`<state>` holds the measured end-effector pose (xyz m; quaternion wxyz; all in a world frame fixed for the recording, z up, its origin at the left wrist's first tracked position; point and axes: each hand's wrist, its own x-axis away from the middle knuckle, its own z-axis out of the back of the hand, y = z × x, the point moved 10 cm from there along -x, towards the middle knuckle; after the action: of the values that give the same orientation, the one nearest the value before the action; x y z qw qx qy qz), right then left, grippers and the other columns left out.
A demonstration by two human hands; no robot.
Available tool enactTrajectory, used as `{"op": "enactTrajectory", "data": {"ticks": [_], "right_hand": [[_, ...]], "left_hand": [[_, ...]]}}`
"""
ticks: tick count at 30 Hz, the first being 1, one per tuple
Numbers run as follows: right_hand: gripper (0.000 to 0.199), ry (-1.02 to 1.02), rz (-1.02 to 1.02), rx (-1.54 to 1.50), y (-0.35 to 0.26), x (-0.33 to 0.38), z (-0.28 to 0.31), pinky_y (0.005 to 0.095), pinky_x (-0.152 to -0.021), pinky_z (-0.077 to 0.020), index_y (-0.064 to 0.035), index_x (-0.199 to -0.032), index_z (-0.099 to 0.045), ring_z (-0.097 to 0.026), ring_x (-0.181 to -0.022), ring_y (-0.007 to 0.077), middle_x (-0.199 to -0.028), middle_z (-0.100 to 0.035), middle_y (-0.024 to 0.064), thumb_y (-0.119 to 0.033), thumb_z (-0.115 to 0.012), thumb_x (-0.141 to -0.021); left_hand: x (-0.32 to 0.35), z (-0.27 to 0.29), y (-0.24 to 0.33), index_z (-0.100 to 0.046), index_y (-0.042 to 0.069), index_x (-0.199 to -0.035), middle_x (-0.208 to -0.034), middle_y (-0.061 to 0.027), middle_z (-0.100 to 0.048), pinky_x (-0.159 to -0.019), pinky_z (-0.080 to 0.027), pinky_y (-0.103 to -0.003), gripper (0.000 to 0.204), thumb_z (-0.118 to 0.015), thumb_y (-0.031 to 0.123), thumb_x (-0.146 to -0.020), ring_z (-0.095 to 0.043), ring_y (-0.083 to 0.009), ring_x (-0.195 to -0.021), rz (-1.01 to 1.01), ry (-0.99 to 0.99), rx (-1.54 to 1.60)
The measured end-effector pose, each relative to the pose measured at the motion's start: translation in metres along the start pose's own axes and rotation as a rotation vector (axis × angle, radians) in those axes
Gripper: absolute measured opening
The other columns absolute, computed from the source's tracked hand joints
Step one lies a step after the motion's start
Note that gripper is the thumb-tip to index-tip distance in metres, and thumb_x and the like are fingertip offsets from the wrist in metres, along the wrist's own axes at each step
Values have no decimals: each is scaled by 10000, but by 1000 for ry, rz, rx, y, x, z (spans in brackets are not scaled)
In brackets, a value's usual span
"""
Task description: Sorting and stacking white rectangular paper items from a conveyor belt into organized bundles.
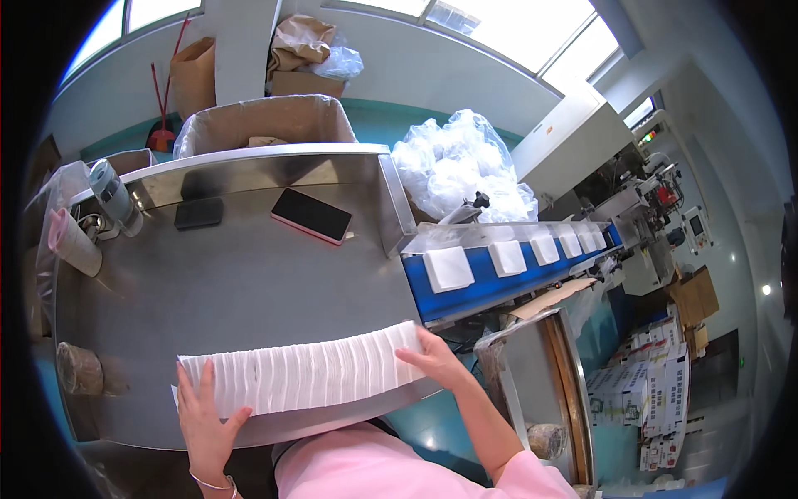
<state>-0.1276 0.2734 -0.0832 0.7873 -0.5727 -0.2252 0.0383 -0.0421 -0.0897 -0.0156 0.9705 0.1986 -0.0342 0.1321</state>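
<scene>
A long row of white folded tissues (303, 372) lies on its side along the near edge of the steel table (241, 283). My left hand (205, 420) presses flat against the row's left end. My right hand (434, 356) presses against its right end, so the row is squeezed between both palms. To the right, a blue conveyor belt (478, 279) carries separate white tissue stacks (449, 268) away toward a packing machine (657, 200).
A phone with a pink case (312, 214) and a dark wallet (199, 213) lie on the far part of the table. Tape rolls (79, 368) and a bottle (115, 197) stand at the left. A lined cardboard bin (266, 121), plastic bags (461, 162) and stacked cartons (652, 391) surround the table.
</scene>
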Motion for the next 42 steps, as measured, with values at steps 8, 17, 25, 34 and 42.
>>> {"op": "enactTrajectory", "data": {"ticks": [8, 17, 25, 34, 42], "right_hand": [[302, 61, -85, -333, 18, -3, 13, 304, -847, -462, -8, -1200, -493, -561, -963, 119, -1049, -591, 33, -111, -487, -917], [522, 63, 94, 10, -6, 4, 6, 273, -851, -448, 31, -1332, -299, -477, -1090, 129, -1241, -462, 110, -233, -499, -928], [319, 140, 27, -259, 7, -2, 9, 278, -774, -478, 2, -1208, -484, -580, -887, 124, -1029, -598, 35, -148, -475, -926], [404, 299, -123, -495, 30, 1, 23, 322, -846, -461, -2, -1254, -388, -509, -1063, 166, -1237, -446, 123, -259, -447, -948], [319, 123, 28, -314, -2, 1, 4, 260, -800, -465, -10, -1214, -483, -557, -911, 100, -1016, -589, 19, -157, -475, -931]], "left_hand": [[2, -2, 5, -350, 133, -1363, -1433, -248, -196, -1034, -285, -457, 882, -781, 309, -613, -305, -423, -1265, -20, -5, -12], [6, -3, 12, -380, 120, -1347, -1434, -249, -196, -1033, -286, -457, 851, -781, 303, -619, -305, -420, -1267, -48, -8, 23], [8, -6, 18, -387, 107, -1342, -1435, -249, -193, -1033, -280, -461, 852, -785, 310, -616, -302, -424, -1265, -67, 2, 9], [9, -8, 24, -392, 99, -1330, -1423, -265, -202, -1031, -279, -458, 837, -783, 306, -620, -305, -424, -1262, -105, -10, 29], [8, -10, 35, -399, 97, -1322, -1408, -281, -215, -1018, -290, -465, 839, -789, 319, -613, -319, -446, -1242, -161, 0, 24]]}}
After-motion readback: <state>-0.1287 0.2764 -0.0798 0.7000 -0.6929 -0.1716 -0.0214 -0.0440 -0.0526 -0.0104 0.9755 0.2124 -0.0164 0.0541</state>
